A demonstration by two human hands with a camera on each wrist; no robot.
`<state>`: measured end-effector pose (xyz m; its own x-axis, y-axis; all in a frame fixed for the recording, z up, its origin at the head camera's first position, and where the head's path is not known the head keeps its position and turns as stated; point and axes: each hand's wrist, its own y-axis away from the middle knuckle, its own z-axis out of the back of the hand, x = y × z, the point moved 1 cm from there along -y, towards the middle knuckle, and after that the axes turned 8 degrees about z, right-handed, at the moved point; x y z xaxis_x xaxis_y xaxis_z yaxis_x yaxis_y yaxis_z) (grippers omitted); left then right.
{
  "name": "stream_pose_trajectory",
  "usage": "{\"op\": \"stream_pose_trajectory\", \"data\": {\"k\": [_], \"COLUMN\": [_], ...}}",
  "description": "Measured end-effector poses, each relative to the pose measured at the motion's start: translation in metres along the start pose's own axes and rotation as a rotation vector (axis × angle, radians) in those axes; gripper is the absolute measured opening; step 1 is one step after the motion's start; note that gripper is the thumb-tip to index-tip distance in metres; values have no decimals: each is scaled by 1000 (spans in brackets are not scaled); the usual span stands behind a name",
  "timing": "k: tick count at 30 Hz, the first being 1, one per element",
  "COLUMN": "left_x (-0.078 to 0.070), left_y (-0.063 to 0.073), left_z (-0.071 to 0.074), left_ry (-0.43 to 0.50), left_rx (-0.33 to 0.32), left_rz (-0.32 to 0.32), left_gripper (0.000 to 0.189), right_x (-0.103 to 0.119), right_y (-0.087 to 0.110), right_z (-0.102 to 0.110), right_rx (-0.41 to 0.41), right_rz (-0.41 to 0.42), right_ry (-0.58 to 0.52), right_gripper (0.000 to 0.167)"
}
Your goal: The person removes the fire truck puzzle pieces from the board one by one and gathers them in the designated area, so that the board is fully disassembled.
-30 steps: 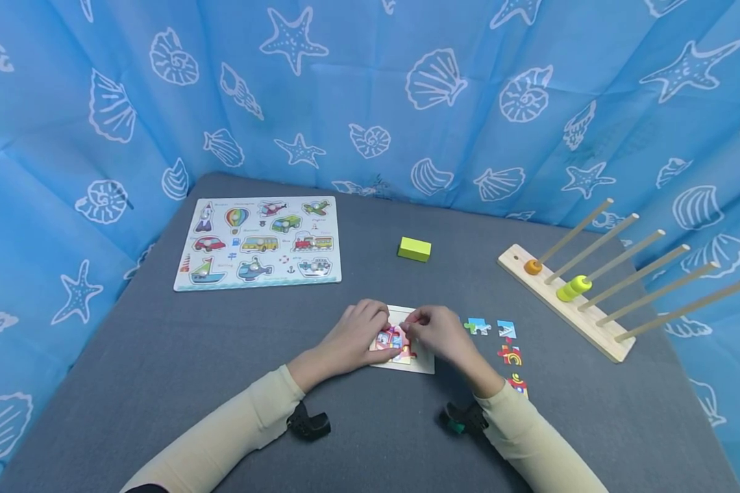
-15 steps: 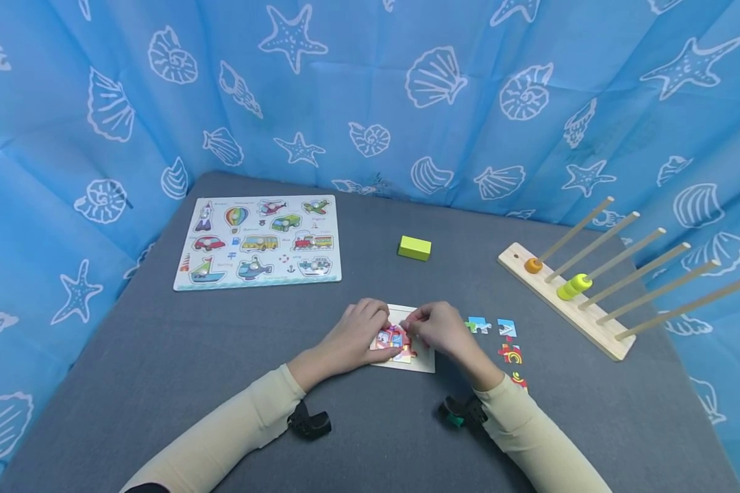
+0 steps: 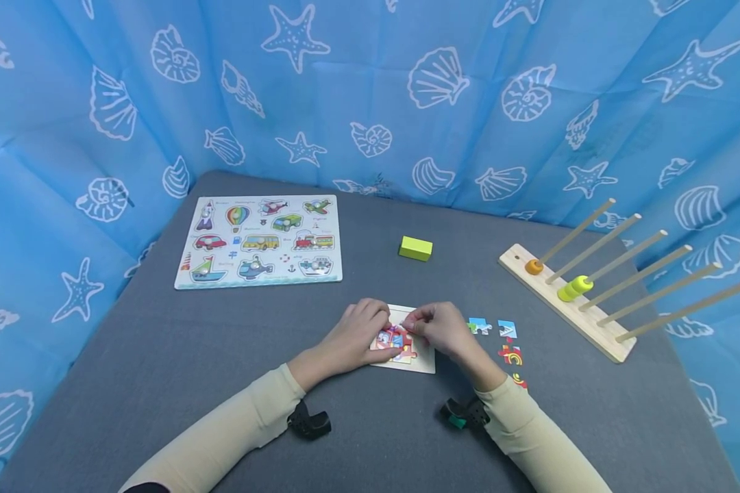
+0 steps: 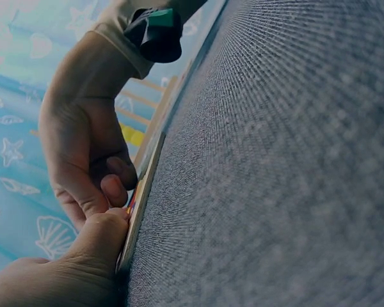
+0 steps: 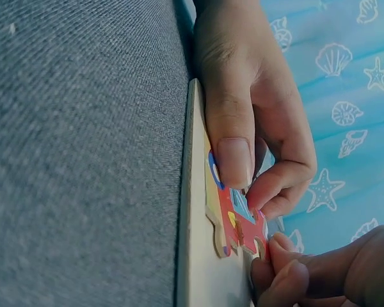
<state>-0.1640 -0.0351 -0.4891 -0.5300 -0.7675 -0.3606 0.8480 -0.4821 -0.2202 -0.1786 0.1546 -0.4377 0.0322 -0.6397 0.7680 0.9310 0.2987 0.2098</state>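
A small wooden puzzle board lies on the grey table, with several joined red, yellow and blue jigsaw pieces on it. My left hand rests over the board's left side; its thumb lies along the pieces and presses them, the bent index fingertip touching them farther up. From the right, my right hand pinches a jigsaw piece at the upper right edge of the picture. In the right wrist view the fingertips of that right hand sit right at the red piece's edge, mostly covering it.
Loose jigsaw pieces lie right of the board, one partly behind the right sleeve. A green block stands behind it. At the back left is a vehicle peg puzzle; at right, a pegged wooden stand with beads.
The right hand has shifted very slightly at the edge of the joined pieces, its fingers still pinching there. The left hand stays in place.
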Motion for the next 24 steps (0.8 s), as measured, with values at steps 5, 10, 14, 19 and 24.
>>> {"op": "stream_pose_trajectory", "data": {"k": [5,10,14,19,24], "left_x": [1,0,-1,0,0], "left_y": [0,0,0,0,0], "left_z": [-1,1,2,2,2], "left_ry": [-9,-15,-7,-7,-2], "left_rx": [2,22,26,5,2], "left_rz": [-2,11,15,7,-2], "left_gripper": [42,43,42,41,42], "right_x": [-2,-4,-5,-4,-2], "right_y": [-1,-3,-3,-3,2], "right_z": [0,1,3,7,24], "right_rx": [-3,13,20,22,23], "right_rz": [-19,-36,-41,-41,-62], "right_ry": [-36,-78,-84,-66,-88], "right_gripper": [10,9,10,12,15]}}
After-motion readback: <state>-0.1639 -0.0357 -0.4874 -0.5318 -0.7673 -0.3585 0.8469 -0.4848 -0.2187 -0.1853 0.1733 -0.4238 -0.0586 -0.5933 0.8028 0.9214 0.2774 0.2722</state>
